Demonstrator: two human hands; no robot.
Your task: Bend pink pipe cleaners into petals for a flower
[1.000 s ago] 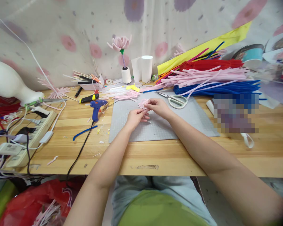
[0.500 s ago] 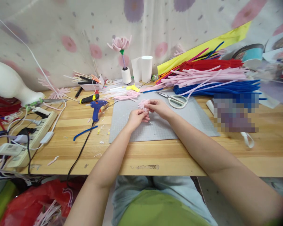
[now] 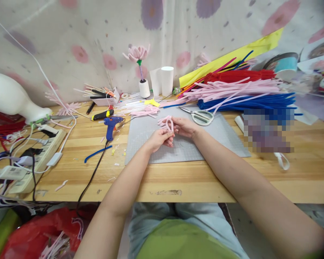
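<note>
At the bottom of the frame the person's lap and both forearms fill the view, the right forearm cut off at the lower right corner. At lower left, under the table edge, a red bag (image 3: 35,233) shows only in part and blurred.

In the middle of the frame the left hand (image 3: 158,138) and right hand (image 3: 185,126) meet over the grey mat (image 3: 205,144). Both pinch a small pink looped piece (image 3: 166,123): the left fingers curl closed around its lower end, the right fingertips close on its side. The part inside the grip is hidden, so its full shape cannot be told.

Left of the mat lie a blue glue gun (image 3: 110,126) and, further left, a power strip (image 3: 35,158) under tangled cables. Scissors (image 3: 199,116) rest on the mat's far right corner. To the right of centre a blurred-out patch hides whatever is there.

Further back a heap of pink, blue and red fuzzy stems (image 3: 240,90) runs off toward the upper right. A pink flower (image 3: 137,53) stands in a white spool by the spotted curtain.
</note>
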